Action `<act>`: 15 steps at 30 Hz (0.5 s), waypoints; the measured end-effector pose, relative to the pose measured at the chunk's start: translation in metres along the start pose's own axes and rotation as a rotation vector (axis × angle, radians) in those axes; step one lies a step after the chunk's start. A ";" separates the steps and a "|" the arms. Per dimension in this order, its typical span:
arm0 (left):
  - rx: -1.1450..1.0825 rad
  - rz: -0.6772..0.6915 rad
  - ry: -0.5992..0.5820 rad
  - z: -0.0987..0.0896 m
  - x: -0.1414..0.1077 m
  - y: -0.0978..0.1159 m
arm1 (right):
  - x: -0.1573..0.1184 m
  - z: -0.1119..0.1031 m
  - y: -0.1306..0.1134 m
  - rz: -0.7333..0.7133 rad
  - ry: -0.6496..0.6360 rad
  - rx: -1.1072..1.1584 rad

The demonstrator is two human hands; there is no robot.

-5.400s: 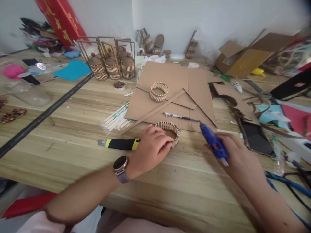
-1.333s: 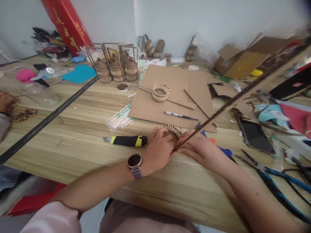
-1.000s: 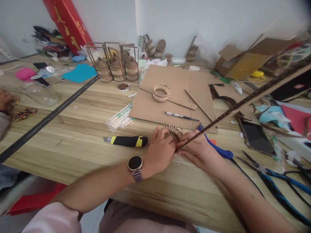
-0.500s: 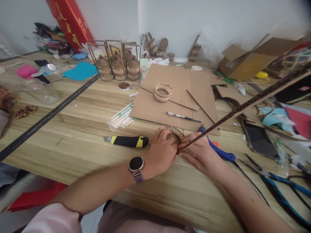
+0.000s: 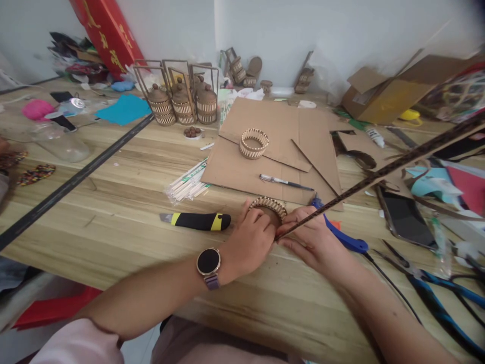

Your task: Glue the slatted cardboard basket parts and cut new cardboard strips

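Observation:
My left hand (image 5: 252, 240), with a watch at the wrist, is closed over the near left side of a round slatted ring (image 5: 271, 206) on the table. Its fingers reach inside the ring and hide part of it. Pinched in my right hand (image 5: 308, 235) is a long cardboard strip (image 5: 364, 181), which slants up to the right. The strip's lower end meets the ring's near side, between both hands. Left of my left hand lies a black and yellow utility knife (image 5: 200, 221), blade out. A blue hot tool with a cord (image 5: 344, 237) rests beyond my right hand.
A second slatted ring (image 5: 253, 144) and a pen (image 5: 286, 182) lie on cardboard sheets (image 5: 276, 119). Small lidded baskets (image 5: 185, 106) stand at back left, near bundled sticks (image 5: 187, 183). Pliers (image 5: 417, 273) and a phone (image 5: 407, 217) are on the right. Another person's hand (image 5: 3, 146) shows at far left.
My left fingers have shifted slightly on the ring, showing more of its inside. The strip's free end has dipped a little. My right hand keeps its pinch.

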State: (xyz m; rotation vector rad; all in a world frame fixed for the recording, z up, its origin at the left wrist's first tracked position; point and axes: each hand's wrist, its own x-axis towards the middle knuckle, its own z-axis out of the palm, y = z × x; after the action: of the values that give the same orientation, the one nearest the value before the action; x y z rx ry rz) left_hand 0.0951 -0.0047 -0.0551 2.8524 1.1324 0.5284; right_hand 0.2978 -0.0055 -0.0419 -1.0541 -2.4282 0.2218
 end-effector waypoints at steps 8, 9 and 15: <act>0.003 0.014 0.022 0.008 -0.003 -0.002 | -0.001 0.002 0.001 0.008 0.009 0.019; -0.003 0.013 0.022 0.008 -0.003 -0.002 | -0.001 0.002 0.001 0.017 0.007 0.021; -0.026 -0.003 0.037 0.004 0.000 -0.004 | -0.001 0.002 0.002 -0.004 0.012 0.030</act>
State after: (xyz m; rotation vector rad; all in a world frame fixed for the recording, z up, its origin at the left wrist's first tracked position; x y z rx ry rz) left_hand 0.0938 -0.0018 -0.0596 2.8297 1.1265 0.5942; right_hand 0.2984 -0.0052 -0.0450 -1.0348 -2.4085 0.2488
